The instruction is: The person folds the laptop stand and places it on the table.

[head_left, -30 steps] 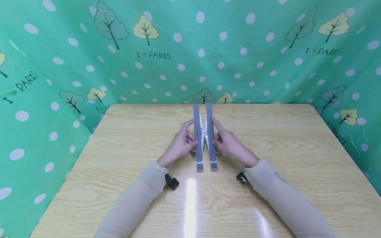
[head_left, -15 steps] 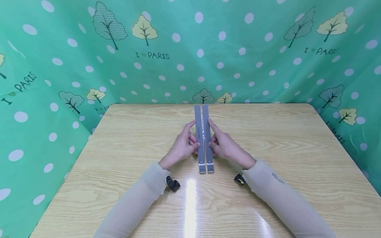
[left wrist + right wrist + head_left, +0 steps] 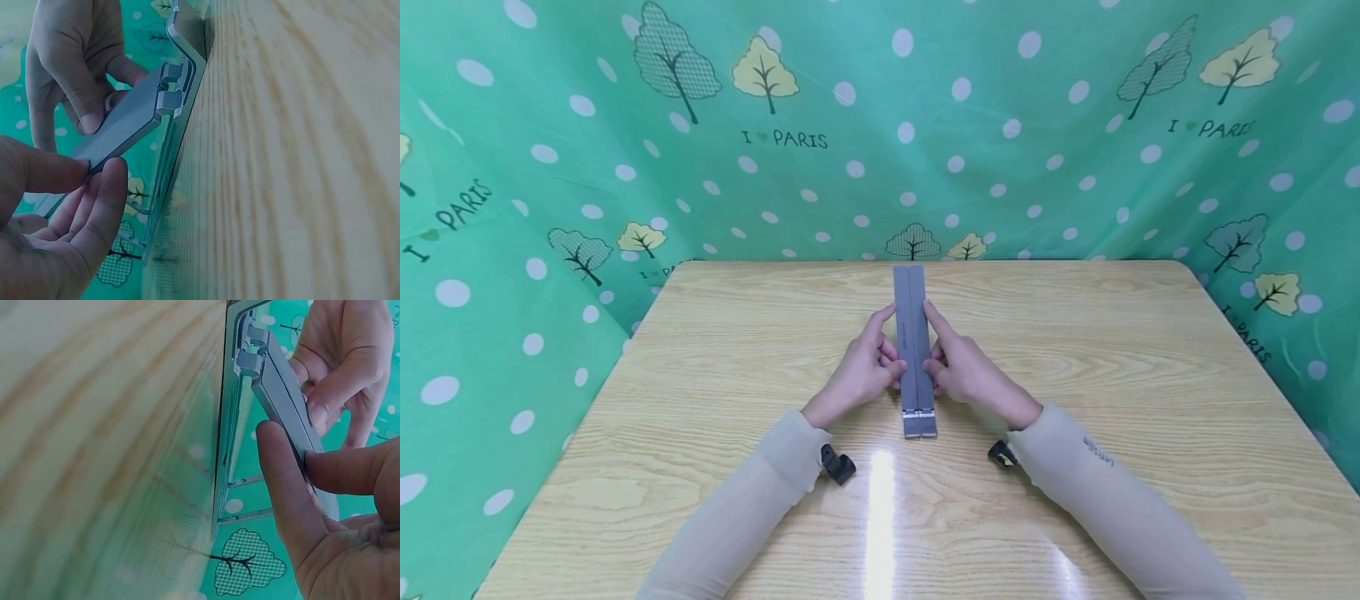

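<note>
A grey folding laptop stand lies lengthwise near the middle of the table, its two long bars side by side with a thin seam between them. My left hand pinches the left bar's outer edge between thumb and fingers. On the opposite side my right hand pinches the right bar the same way. Both wrist views show the upper bars tilted up from the hinges at the near end, above the lower rails along the tabletop. Thin struts cross behind, partly hidden by the hands.
The stand rests on a wood-grain table with a glossy light reflection in front. A green dotted curtain hangs behind and at both sides. Small black cameras sit at the wrists.
The two bars have come together: a wide gap with an X-shaped silver linkage showing narrowed, then closed to a seam. Both hands moved inward with the bars, keeping their pinch.
</note>
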{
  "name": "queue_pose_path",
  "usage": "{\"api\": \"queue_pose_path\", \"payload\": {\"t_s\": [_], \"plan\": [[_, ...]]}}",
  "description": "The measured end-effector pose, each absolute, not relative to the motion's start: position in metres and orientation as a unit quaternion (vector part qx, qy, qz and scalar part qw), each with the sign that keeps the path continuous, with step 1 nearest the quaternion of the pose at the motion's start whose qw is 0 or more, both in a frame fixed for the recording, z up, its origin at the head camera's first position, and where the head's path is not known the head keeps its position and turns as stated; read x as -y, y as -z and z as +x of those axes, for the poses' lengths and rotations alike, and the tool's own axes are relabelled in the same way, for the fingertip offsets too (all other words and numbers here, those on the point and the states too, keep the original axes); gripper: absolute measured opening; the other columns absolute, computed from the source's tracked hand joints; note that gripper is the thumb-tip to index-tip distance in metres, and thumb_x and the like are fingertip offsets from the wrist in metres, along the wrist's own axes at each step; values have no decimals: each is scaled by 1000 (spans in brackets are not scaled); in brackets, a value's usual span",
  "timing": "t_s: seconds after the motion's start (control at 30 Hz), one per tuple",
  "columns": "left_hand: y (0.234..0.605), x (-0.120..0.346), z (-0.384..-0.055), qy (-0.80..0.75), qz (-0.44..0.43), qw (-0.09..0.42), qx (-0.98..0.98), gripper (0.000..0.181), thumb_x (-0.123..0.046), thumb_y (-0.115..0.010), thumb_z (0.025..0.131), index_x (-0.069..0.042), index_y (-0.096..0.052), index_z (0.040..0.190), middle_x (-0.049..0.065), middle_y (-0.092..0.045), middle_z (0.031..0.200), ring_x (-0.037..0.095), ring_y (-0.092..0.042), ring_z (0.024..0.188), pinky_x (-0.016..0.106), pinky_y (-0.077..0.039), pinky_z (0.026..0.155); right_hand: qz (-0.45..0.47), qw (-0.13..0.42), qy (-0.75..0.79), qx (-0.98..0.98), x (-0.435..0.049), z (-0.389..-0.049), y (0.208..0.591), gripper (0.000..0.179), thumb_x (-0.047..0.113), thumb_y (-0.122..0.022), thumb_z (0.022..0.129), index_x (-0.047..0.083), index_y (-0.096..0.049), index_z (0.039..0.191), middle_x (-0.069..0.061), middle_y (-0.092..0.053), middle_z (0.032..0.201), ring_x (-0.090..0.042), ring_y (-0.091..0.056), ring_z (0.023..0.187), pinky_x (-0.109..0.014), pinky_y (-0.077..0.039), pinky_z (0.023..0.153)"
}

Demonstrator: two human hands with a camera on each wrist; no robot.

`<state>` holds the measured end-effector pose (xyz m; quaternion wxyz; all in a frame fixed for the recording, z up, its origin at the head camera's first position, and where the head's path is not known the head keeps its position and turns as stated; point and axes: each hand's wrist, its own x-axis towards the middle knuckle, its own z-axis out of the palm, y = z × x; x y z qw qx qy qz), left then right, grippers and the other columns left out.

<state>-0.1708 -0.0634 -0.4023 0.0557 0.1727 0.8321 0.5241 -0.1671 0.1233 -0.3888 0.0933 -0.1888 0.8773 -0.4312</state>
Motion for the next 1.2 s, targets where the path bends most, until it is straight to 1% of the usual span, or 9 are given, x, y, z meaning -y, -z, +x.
{"api": "queue_pose_path", "payload": {"t_s": [0.17, 0.27, 0.5, 0.67, 0.8, 0.9, 1.07, 1.2], "plan": [[402, 63, -171, -523, 169, 58, -833, 89, 11, -63, 83, -22, -17, 153, 11, -57, 83, 21, -62, 67, 32, -58, 58, -190, 89, 426, -880, -123, -166, 388, 87, -6, -55, 91, 20, -1, 155, -10, -59, 77, -26, -62, 61, -26, -54, 51], [402, 62, -171, -526, 166, 59, -832, 89, 11, -63, 83, -23, -18, 153, 11, -58, 83, 21, -62, 68, 32, -58, 58, -189, 96, 425, -880, -123, -166, 387, 88, -5, -55, 91, 21, 0, 155, -10, -59, 78, -26, -62, 62, -26, -55, 52], [403, 64, -173, -522, 159, 60, -836, 93, 10, -66, 81, -25, -18, 152, 9, -59, 86, 18, -63, 72, 28, -57, 62, -162, 124, 448, -871, -128, -170, 385, 91, -4, -58, 90, 28, -3, 155, -11, -60, 82, -28, -64, 67, -33, -57, 57], [401, 65, -174, -520, 157, 65, -837, 96, 10, -68, 78, -27, -19, 152, 9, -56, 93, 18, -62, 76, 28, -56, 65, -146, 127, 467, -863, -128, -173, 386, 92, -5, -59, 89, 31, -4, 154, -13, -59, 86, -29, -64, 68, -38, -58, 58], [401, 66, -174, -520, 158, 71, -837, 97, 10, -68, 78, -28, -18, 153, 9, -56, 93, 18, -62, 77, 28, -56, 67, -137, 127, 474, -860, -126, -172, 386, 93, -6, -59, 89, 32, -4, 154, -13, -59, 86, -30, -64, 67, -39, -58, 57], [401, 66, -174, -518, 160, 76, -837, 98, 11, -67, 79, -29, -17, 153, 9, -56, 92, 18, -62, 77, 27, -56, 67, -141, 123, 479, -858, -125, -170, 386, 95, -7, -59, 88, 31, -3, 154, -13, -59, 85, -30, -64, 67, -38, -58, 57], [400, 68, -175, -514, 162, 85, -838, 98, 13, -64, 79, -29, -15, 154, 9, -55, 92, 18, -61, 77, 27, -56, 68, -144, 124, 495, -848, -121, -166, 385, 100, -11, -60, 86, 31, 1, 154, -16, -57, 83, -34, -64, 68, -37, -58, 58], [399, 69, -175, -510, 166, 91, -839, 98, 14, -63, 79, -29, -16, 154, 10, -55, 92, 18, -60, 76, 27, -56, 67, -130, 143, 489, -850, -118, -161, 382, 102, -8, -61, 87, 32, 6, 153, -15, -58, 83, -32, -64, 68, -37, -58, 59]]}}
